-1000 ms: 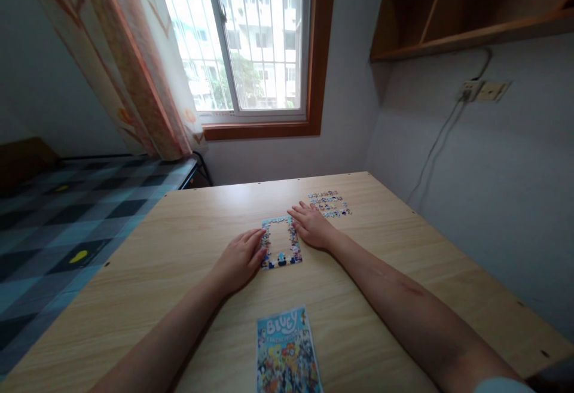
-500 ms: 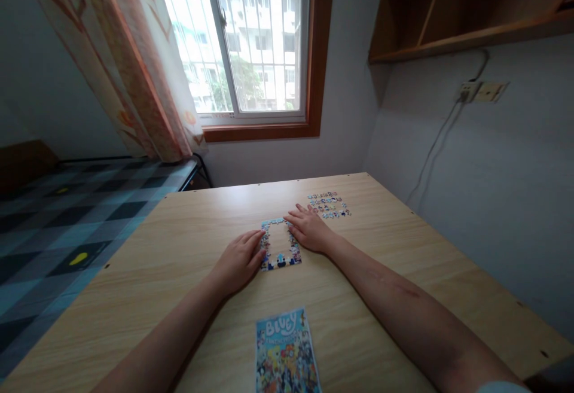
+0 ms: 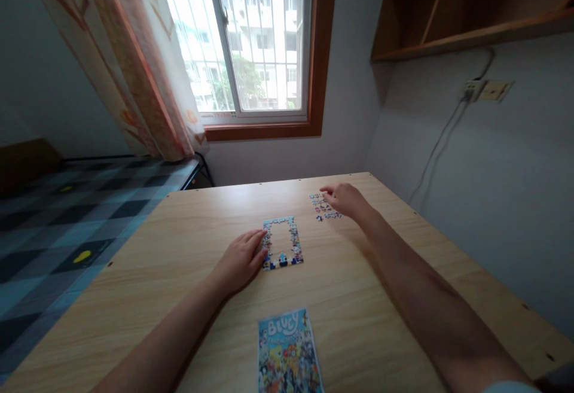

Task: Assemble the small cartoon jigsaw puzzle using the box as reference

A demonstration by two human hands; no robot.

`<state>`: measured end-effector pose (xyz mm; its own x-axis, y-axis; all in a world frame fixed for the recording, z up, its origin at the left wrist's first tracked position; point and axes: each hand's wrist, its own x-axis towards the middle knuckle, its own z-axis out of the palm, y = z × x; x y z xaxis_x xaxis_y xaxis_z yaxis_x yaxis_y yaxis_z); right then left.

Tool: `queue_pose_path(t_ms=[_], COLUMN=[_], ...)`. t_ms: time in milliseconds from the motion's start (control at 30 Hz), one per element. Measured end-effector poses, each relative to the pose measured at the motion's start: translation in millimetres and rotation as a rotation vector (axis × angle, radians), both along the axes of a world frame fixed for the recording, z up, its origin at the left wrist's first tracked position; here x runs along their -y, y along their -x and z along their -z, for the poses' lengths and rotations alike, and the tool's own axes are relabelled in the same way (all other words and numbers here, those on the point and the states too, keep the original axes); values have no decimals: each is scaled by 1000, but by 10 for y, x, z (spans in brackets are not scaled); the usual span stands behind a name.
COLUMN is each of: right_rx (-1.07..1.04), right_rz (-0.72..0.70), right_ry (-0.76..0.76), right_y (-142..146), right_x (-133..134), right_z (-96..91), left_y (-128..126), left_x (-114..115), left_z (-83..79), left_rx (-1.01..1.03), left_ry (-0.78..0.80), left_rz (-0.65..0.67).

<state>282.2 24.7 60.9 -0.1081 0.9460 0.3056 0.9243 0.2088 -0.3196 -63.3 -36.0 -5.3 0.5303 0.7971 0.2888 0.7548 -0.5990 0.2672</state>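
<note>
A jigsaw border (image 3: 296, 247) lies on the wooden table, joined into an upright rectangle with bare wood showing inside. My left hand (image 3: 244, 255) rests flat at its left edge, fingers touching the border pieces; it is open. Beyond and to the right, loose puzzle pieces (image 3: 319, 208) are laid out in rows. Over their far right part hovers my right hand (image 3: 347, 198), its index finger stretched forward and the thumb below, apart from it. I see nothing between those fingers. Some of the loose pieces are hidden behind this hand.
A "Bluey" picture sheet (image 3: 289, 351) lies at the near side of the table (image 3: 188, 219). To the left is a bed with a checked cover (image 3: 103, 207). A window (image 3: 264, 40), a wall shelf (image 3: 430, 46) and a plugged-in cable (image 3: 437, 148) are beyond.
My right hand has left the right side of the jigsaw border and moved right and away, over the loose pieces. My left hand has stayed at the left edge.
</note>
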Motion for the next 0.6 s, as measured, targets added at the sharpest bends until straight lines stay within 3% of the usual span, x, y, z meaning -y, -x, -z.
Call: queue_pose_path(t_ms=[133,233,400,600], right_rx=[4,-17,-74,-43], right_rz=[152,167,137,121], right_ry=[273,349,431,398], right_y=[-469,-680,-737,-668], right_x=[-80,-78,-46,-95], right_z=[92,236,387,410], left_y=[-2,-5,-8,-9], left_x=[7,12,9,8], left_z=[-4,-9,-5,-11], left_rx=[2,-1,14,15], left_ry=[-4,-2,-10,-5], left_rz=[-3,-2,-5,-10])
